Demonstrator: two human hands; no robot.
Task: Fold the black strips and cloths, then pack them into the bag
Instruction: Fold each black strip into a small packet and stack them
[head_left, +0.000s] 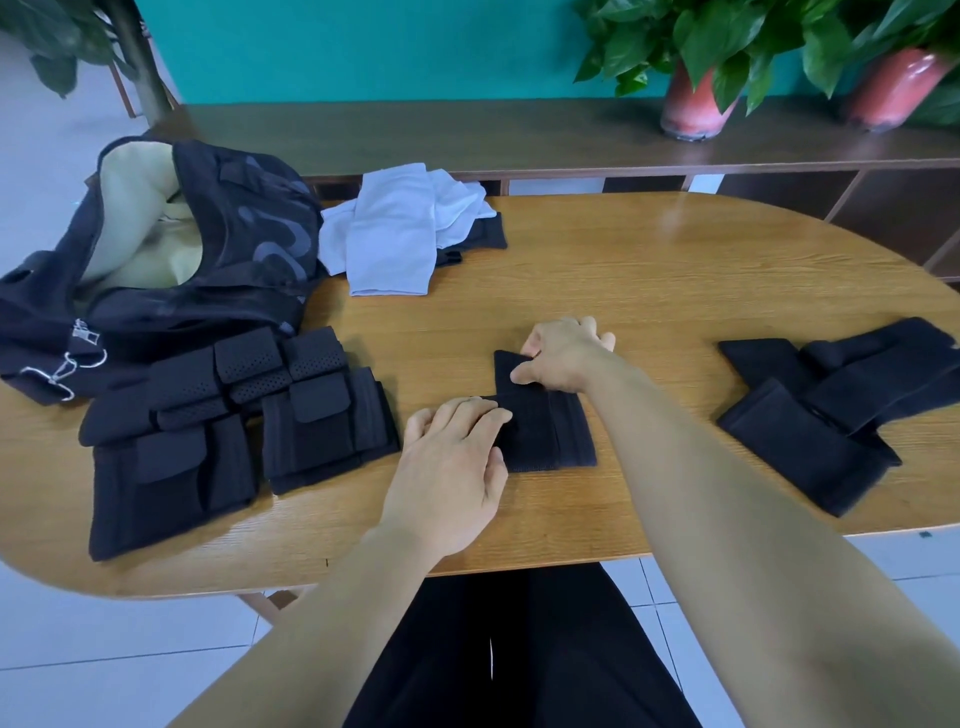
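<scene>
A black strip (550, 431) lies partly folded in the middle of the wooden table (649, 280). My left hand (457, 457) rests on its left part with fingers laid flat. My right hand (563, 353) grips the strip's far flap, fingers curled over its edge. The black bag (197, 244) stands open at the far left, its pale lining showing. Folded black strips (228, 431) are stacked in front of the bag. More black strips (831, 405) lie loose at the right.
White cloths (395, 228) are heaped at the back beside the bag, with a black piece (488, 234) under them. A dark shelf (519, 140) behind the table holds two potted plants (696, 98). The table's front edge is close to my body.
</scene>
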